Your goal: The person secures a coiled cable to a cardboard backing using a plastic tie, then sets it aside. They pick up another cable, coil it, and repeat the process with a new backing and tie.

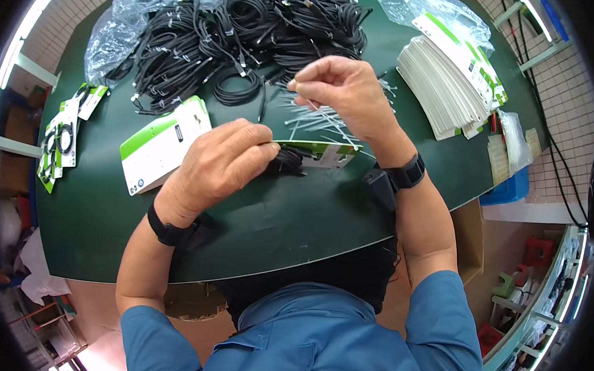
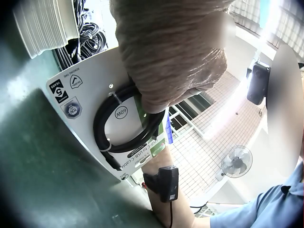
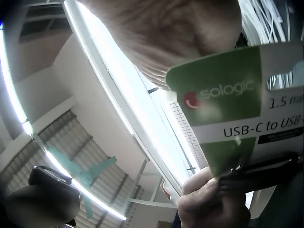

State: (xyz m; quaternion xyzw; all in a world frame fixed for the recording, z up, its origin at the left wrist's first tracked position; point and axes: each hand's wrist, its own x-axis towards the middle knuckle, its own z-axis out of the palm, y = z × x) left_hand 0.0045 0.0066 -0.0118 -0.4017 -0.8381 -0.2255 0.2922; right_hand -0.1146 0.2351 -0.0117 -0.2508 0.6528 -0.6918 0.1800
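My left hand [image 1: 221, 158] grips the left end of a green and white card [image 1: 329, 153], thumb and fingers pinching it above the table. A black cable coil [image 2: 99, 126] lies against the card's printed face, with white ties round it in the left wrist view. In the right wrist view, the left fingers [image 3: 209, 202] hold the card's [image 3: 228, 90] lower edge beside the cable. My right hand [image 1: 349, 94] is raised over loose white ties [image 1: 304, 122], apart from the card, fingers bent and thumb near the index fingertip. Whether it pinches a thin tie cannot be told.
Black cables [image 1: 251, 32] are heaped at the back, beside clear plastic bags [image 1: 120, 38]. A card stack [image 1: 443, 86] stands at the back right, and another [image 1: 158, 144] lies left of the left hand. Carded cables [image 1: 63, 139] lie at the far left edge.
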